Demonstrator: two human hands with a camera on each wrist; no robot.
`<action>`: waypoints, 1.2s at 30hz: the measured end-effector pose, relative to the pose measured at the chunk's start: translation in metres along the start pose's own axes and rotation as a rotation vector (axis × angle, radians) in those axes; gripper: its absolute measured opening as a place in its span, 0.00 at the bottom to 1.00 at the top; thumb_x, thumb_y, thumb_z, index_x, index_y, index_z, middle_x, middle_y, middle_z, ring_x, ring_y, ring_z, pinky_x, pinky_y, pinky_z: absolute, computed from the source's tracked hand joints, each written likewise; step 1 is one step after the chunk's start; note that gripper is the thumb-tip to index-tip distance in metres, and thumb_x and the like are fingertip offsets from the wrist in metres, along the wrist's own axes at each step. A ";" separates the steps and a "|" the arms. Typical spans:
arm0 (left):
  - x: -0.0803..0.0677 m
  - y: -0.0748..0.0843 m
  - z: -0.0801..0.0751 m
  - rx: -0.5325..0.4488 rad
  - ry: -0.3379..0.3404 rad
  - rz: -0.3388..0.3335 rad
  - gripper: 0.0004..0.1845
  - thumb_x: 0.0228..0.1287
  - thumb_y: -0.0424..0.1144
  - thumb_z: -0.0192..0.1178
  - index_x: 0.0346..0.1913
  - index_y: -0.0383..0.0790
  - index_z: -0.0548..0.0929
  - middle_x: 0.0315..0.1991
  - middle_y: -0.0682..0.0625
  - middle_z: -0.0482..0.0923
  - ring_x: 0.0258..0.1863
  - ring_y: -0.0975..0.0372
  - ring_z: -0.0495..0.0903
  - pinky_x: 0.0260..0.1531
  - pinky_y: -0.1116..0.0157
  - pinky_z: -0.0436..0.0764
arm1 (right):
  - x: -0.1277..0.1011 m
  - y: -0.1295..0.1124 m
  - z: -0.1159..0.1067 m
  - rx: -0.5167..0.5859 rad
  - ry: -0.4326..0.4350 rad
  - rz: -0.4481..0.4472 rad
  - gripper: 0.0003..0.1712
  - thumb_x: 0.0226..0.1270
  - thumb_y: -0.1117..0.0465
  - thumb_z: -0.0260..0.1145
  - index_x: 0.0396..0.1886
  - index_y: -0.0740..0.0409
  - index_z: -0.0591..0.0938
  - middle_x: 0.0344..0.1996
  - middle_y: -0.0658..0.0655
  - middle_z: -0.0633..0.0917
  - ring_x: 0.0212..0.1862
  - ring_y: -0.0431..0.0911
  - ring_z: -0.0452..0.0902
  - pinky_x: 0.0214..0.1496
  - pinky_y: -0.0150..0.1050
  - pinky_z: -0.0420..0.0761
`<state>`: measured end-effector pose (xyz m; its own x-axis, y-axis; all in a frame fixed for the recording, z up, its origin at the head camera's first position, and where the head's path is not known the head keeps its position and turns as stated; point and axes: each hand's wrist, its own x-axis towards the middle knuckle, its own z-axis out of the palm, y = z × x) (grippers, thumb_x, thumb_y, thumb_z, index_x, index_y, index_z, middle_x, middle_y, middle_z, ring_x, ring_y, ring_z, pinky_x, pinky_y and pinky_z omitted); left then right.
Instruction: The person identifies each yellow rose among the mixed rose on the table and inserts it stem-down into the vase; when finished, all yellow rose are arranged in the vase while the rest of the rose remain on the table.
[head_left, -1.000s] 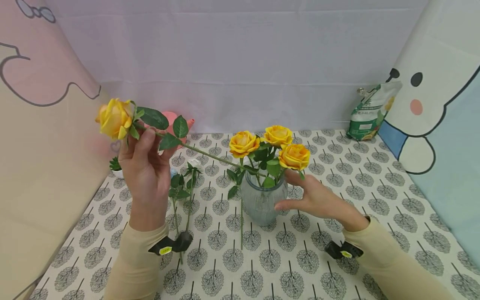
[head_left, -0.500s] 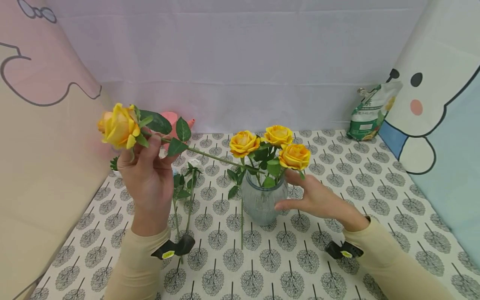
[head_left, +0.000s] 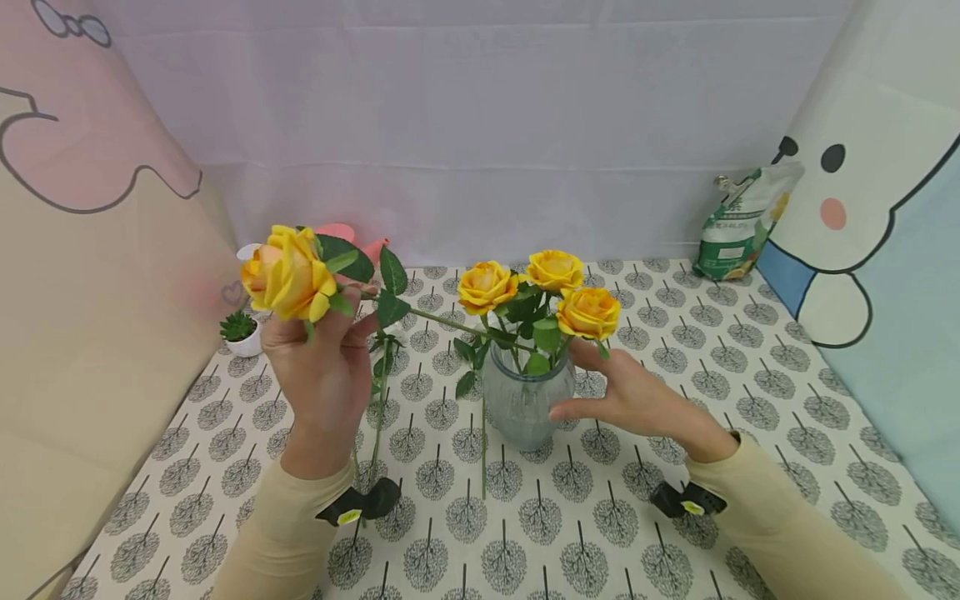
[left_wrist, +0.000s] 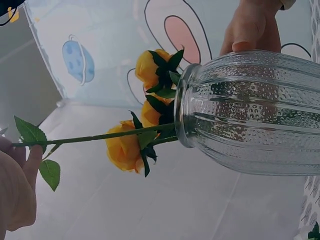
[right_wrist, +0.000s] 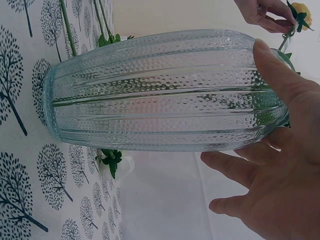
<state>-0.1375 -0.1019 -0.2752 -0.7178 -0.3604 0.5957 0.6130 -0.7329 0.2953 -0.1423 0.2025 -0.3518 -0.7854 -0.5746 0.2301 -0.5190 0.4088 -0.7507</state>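
Observation:
My left hand (head_left: 337,312) pinches the stem of a yellow rose (head_left: 288,271) just behind its bloom, held above the table left of the vase. Its stem (head_left: 442,319) slants right and down to the mouth of a ribbed glass vase (head_left: 521,404), where three yellow roses (head_left: 555,271) stand. In the left wrist view the stem (left_wrist: 100,136) reaches the vase (left_wrist: 260,115) rim. My right hand (head_left: 630,392) rests against the vase's right side. The right wrist view shows its thumb (right_wrist: 272,62) on the glass (right_wrist: 165,90) and its other fingers straight, off the glass.
Loose green stems (head_left: 382,392) lie on the tree-print tablecloth (head_left: 750,375) left of the vase. A small potted succulent (head_left: 242,332) and a pink object (head_left: 352,237) sit at the back left. A green and white bag (head_left: 738,221) leans at the back right.
My left hand has carried the rose right and down towards the vase, and its stem tip now reaches the vase mouth. The right hand has stayed on the vase.

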 end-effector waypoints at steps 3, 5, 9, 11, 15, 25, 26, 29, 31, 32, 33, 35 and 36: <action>-0.002 0.001 0.002 0.003 0.017 0.034 0.18 0.48 0.13 0.69 0.45 0.19 0.79 0.33 0.35 0.76 0.28 0.50 0.85 0.23 0.58 0.86 | 0.000 0.000 0.000 0.001 0.000 0.009 0.49 0.59 0.53 0.77 0.75 0.60 0.65 0.71 0.57 0.71 0.69 0.57 0.68 0.71 0.55 0.66; -0.003 0.002 0.005 0.004 0.035 0.052 0.21 0.47 0.12 0.68 0.48 0.19 0.78 0.32 0.35 0.75 0.27 0.50 0.85 0.22 0.58 0.86 | 0.000 0.000 0.000 -0.001 -0.001 0.015 0.49 0.59 0.53 0.77 0.75 0.60 0.65 0.71 0.58 0.71 0.69 0.58 0.68 0.71 0.55 0.66; -0.007 0.004 0.007 -0.010 0.035 0.071 0.27 0.46 0.11 0.67 0.53 0.21 0.74 0.30 0.35 0.75 0.24 0.50 0.84 0.22 0.56 0.86 | 0.000 0.000 0.000 -0.003 -0.002 0.022 0.49 0.58 0.53 0.77 0.75 0.61 0.65 0.70 0.59 0.71 0.69 0.59 0.68 0.71 0.56 0.65; -0.007 0.003 0.007 -0.005 0.021 0.062 0.27 0.46 0.11 0.67 0.53 0.21 0.74 0.32 0.35 0.75 0.25 0.50 0.84 0.23 0.56 0.86 | 0.000 0.000 -0.001 -0.002 0.001 0.023 0.49 0.58 0.53 0.78 0.75 0.61 0.65 0.70 0.59 0.71 0.69 0.59 0.68 0.71 0.56 0.65; -0.008 -0.001 0.005 0.061 0.028 0.018 0.23 0.48 0.14 0.70 0.50 0.21 0.78 0.33 0.37 0.76 0.27 0.51 0.85 0.25 0.57 0.87 | 0.000 0.000 0.000 0.002 0.001 0.024 0.49 0.58 0.53 0.78 0.75 0.61 0.65 0.70 0.59 0.71 0.69 0.59 0.69 0.71 0.56 0.66; -0.003 -0.018 -0.006 0.143 -0.025 -0.079 0.17 0.53 0.17 0.69 0.47 0.22 0.82 0.36 0.38 0.79 0.32 0.52 0.86 0.29 0.61 0.87 | 0.000 0.002 0.001 -0.001 -0.001 0.026 0.47 0.59 0.53 0.77 0.74 0.59 0.66 0.69 0.56 0.72 0.69 0.59 0.69 0.70 0.58 0.66; -0.003 -0.019 -0.007 0.145 -0.044 -0.083 0.17 0.54 0.18 0.69 0.48 0.23 0.82 0.36 0.38 0.79 0.32 0.51 0.86 0.29 0.62 0.87 | 0.000 0.002 0.001 -0.001 -0.001 0.026 0.47 0.58 0.53 0.77 0.74 0.58 0.66 0.70 0.56 0.72 0.68 0.59 0.69 0.70 0.58 0.66; -0.002 -0.023 -0.010 0.139 -0.075 -0.103 0.18 0.56 0.20 0.70 0.50 0.24 0.81 0.35 0.39 0.81 0.33 0.52 0.86 0.30 0.63 0.87 | 0.000 0.001 0.001 -0.003 -0.001 0.024 0.47 0.58 0.53 0.78 0.74 0.58 0.67 0.70 0.56 0.72 0.68 0.59 0.69 0.70 0.60 0.66; -0.001 -0.025 -0.011 0.132 -0.064 -0.130 0.18 0.55 0.21 0.71 0.50 0.25 0.81 0.34 0.39 0.82 0.33 0.53 0.86 0.29 0.65 0.87 | 0.000 0.001 0.001 -0.005 -0.001 0.014 0.46 0.58 0.53 0.78 0.74 0.59 0.68 0.69 0.56 0.73 0.68 0.58 0.69 0.70 0.60 0.65; -0.001 -0.026 -0.011 0.129 -0.052 -0.146 0.18 0.55 0.22 0.72 0.49 0.25 0.81 0.33 0.40 0.82 0.33 0.53 0.86 0.28 0.66 0.87 | 0.001 0.001 0.001 -0.004 -0.001 0.007 0.47 0.58 0.53 0.78 0.74 0.59 0.67 0.69 0.56 0.73 0.69 0.58 0.69 0.70 0.60 0.65; 0.000 -0.027 -0.012 0.124 -0.037 -0.166 0.18 0.55 0.22 0.72 0.49 0.26 0.81 0.33 0.40 0.82 0.33 0.53 0.86 0.27 0.67 0.86 | 0.001 0.001 0.001 0.003 0.000 0.001 0.48 0.58 0.54 0.78 0.74 0.59 0.66 0.70 0.56 0.72 0.69 0.57 0.68 0.70 0.60 0.65; 0.001 -0.028 -0.012 0.108 -0.003 -0.206 0.18 0.54 0.23 0.73 0.49 0.27 0.82 0.33 0.41 0.82 0.33 0.54 0.86 0.26 0.68 0.86 | 0.001 0.001 0.001 0.015 0.001 -0.012 0.50 0.57 0.54 0.78 0.76 0.58 0.64 0.71 0.56 0.70 0.70 0.56 0.67 0.71 0.58 0.64; 0.001 -0.029 -0.012 0.103 0.010 -0.221 0.18 0.54 0.23 0.73 0.48 0.27 0.81 0.33 0.42 0.82 0.33 0.54 0.86 0.26 0.68 0.86 | 0.001 0.001 0.001 0.021 0.002 -0.017 0.51 0.56 0.55 0.79 0.76 0.58 0.63 0.72 0.56 0.69 0.71 0.55 0.66 0.71 0.58 0.64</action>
<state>-0.1599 -0.0884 -0.2919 -0.8411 -0.2036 0.5012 0.4707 -0.7320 0.4925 -0.1435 0.2016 -0.3528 -0.7774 -0.5796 0.2443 -0.5251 0.3841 -0.7594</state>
